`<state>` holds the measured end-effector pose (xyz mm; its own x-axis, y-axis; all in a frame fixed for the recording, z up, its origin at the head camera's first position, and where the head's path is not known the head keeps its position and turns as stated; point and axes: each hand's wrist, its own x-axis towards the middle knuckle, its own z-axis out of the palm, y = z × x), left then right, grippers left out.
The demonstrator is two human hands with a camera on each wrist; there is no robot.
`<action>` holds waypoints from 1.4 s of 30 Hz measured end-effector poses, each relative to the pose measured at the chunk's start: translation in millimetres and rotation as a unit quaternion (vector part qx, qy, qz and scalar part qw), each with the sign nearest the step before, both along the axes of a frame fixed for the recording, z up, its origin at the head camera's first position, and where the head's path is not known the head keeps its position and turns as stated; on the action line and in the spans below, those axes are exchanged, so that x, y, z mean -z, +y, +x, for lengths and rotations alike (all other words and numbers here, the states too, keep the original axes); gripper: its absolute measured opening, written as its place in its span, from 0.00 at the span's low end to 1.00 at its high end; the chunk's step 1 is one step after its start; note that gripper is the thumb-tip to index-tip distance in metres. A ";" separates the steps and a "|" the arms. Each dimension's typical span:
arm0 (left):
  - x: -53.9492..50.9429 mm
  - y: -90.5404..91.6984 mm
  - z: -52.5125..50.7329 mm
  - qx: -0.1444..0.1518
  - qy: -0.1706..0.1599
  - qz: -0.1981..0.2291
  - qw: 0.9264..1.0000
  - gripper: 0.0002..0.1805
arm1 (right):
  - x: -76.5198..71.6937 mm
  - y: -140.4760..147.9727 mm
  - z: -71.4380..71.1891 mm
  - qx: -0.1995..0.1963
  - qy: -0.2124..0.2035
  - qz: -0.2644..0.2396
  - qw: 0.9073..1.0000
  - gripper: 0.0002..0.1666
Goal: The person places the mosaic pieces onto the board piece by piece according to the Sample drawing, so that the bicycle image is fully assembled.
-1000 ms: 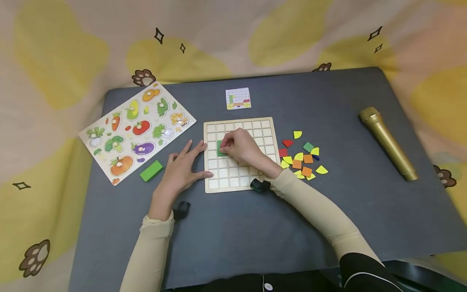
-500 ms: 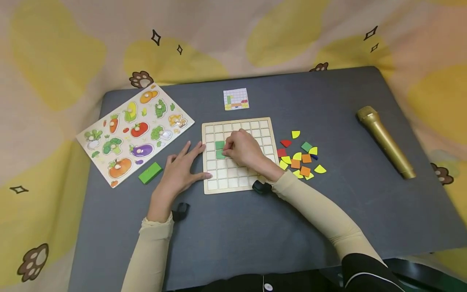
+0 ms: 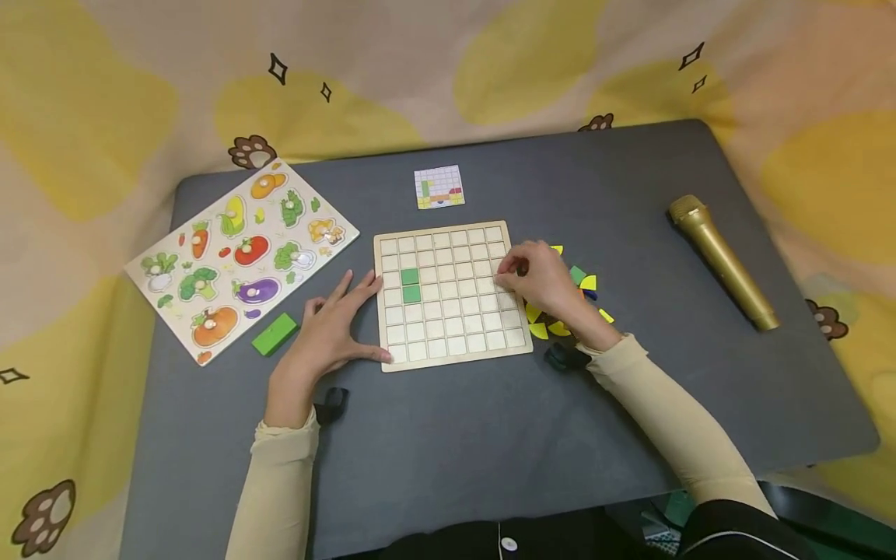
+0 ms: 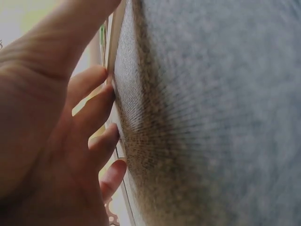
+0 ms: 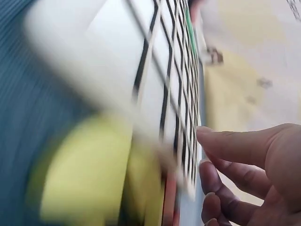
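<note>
A wooden grid board (image 3: 451, 328) lies in the middle of the table, with two green square tiles (image 3: 410, 285) sitting in adjoining cells near its left side. My left hand (image 3: 325, 334) rests at the board's left edge, fingers spread and thumb on the lower corner; the left wrist view shows the fingertips along that edge. Above the board's right edge is my right hand (image 3: 546, 284), fingers loosely bent. In the right wrist view its thumb and fingers (image 5: 235, 148) are apart with nothing between them. Loose yellow pieces (image 3: 537, 331) and a green tile (image 3: 577, 274) lie partly hidden beneath and beside it.
Behind the board lies a small pattern card (image 3: 439, 187). A vegetable puzzle board (image 3: 238, 303) is at the left, with a green block (image 3: 275, 334) beside it. A gold microphone (image 3: 724, 264) lies on the right of the grey table (image 3: 448, 435).
My right hand has left the green tiles and moved right to the board's right edge, leaving both tiles uncovered. The left hand stays at the board. The head view has shifted slightly.
</note>
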<state>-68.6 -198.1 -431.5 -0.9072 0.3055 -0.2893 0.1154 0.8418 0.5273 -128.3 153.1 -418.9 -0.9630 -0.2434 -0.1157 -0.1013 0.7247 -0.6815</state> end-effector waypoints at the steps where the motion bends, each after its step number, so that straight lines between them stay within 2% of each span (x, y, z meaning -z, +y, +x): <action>1: -0.2 0.3 0.0 -0.001 0.001 0.000 1.000 0.74 | -0.3 10.5 0.3 0.010 0.000 -0.001 1.000 0.05; 6: 0.4 1.4 0.0 -0.003 0.007 -0.004 1.000 0.74 | -6.3 60.9 3.3 0.062 -0.023 0.023 0.998 0.14; 10: 1.7 0.2 -0.1 -0.005 0.002 -0.009 1.000 0.75 | -8.7 87.0 4.9 0.079 -0.051 0.042 0.995 0.19; 16: 1.4 -0.6 0.1 -0.008 -0.010 -0.010 1.000 0.75 | -7.2 95.5 3.6 0.066 -0.065 0.056 0.994 0.16; 19: 1.3 -0.6 -0.1 -0.009 -0.009 -0.007 1.000 0.75 | -9.2 90.8 1.5 0.061 -0.049 0.052 0.996 0.13; 23: 1.1 -0.5 0.4 -0.009 -0.004 -0.002 1.000 0.74 | -13.3 72.4 -3.6 0.061 -0.007 0.023 0.998 0.12; 26: 0.5 -0.1 1.1 -0.010 -0.002 -0.001 1.000 0.74 | -13.8 47.0 -7.9 0.049 0.012 0.000 0.999 0.12; 35: -1.3 1.6 1.9 -0.006 -0.008 -0.005 1.000 0.73 | -5.1 -44.7 -9.5 -0.068 0.003 -0.047 0.997 0.08; 42: -3.8 3.6 2.1 -0.006 -0.007 -0.008 1.000 0.72 | 2.5 -92.4 -2.3 -0.143 0.002 -0.053 0.988 0.06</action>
